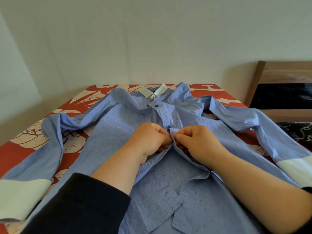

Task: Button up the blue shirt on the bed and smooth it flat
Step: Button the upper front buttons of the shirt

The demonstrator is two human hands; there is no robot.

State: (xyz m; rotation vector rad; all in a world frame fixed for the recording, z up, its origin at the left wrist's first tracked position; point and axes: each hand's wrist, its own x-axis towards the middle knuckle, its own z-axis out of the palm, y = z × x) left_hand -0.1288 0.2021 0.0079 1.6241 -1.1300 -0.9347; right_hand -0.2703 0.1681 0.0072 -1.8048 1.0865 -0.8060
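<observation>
A blue dotted shirt [118, 125] with white collar and white cuffs lies face up on the bed, collar away from me, sleeves spread to both sides. Two dark buttons near the collar sit fastened, the lower one [168, 127] just above my fingers. My left hand [150, 137] pinches the left edge of the front placket at chest height. My right hand [197, 141] pinches the right placket edge against it, fingertips touching. Below my hands the front hangs open and folded back [190, 166].
The bed carries a red sheet with cream leaf print [27, 149]. A wooden headboard with a dark panel [280, 92] stands at the right, with black patterned fabric [298, 132] below it. A pale wall runs behind the bed.
</observation>
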